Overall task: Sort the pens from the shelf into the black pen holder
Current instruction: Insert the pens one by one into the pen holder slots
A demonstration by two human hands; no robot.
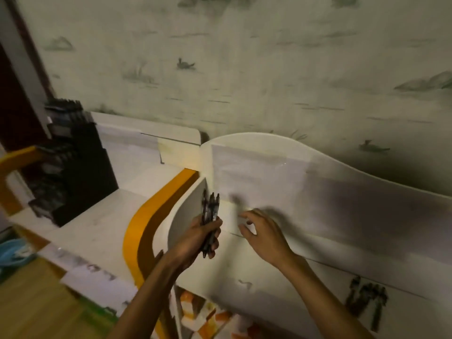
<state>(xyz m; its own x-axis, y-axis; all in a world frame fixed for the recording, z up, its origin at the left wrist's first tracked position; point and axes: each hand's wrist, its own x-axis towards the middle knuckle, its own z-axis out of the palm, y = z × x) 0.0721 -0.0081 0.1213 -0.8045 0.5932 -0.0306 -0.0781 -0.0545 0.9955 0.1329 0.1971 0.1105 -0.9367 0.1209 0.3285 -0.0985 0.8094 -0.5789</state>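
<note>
Several dark pens (209, 216) stand bunched in the left hand (195, 237), their clip ends pointing up and their tips poking out below the curled fingers, so the gathering half of the job looks well advanced. How many pens are in the bundle is hard to count through the blur; at least three caps show. The black pen holder (73, 165), a tiered rack, sits well apart to the left on the lower white shelf (102, 216), near the wall corner, and its slots already appear to hold dark pens, though the detail there is too smeared to be sure. My reading is that the bundle in hand has yet to be carried across and slotted in, and that is the main work left. The right hand (263, 234) is spread, fingers loosely extended and holding nothing, reaching toward the back of the upper white shelf (281, 277) just beside the bundle; whether another pen lies under its fingertips cannot be told, since that patch is blurred. Both forearms come up from the bottom edge, the left one angled right, the right one angled left, so the hands meet near the curved divider panel (186, 204) with its orange edge strip (144, 221). Behind everything runs pale wallpaper (244, 69) printed with ducks.
</note>
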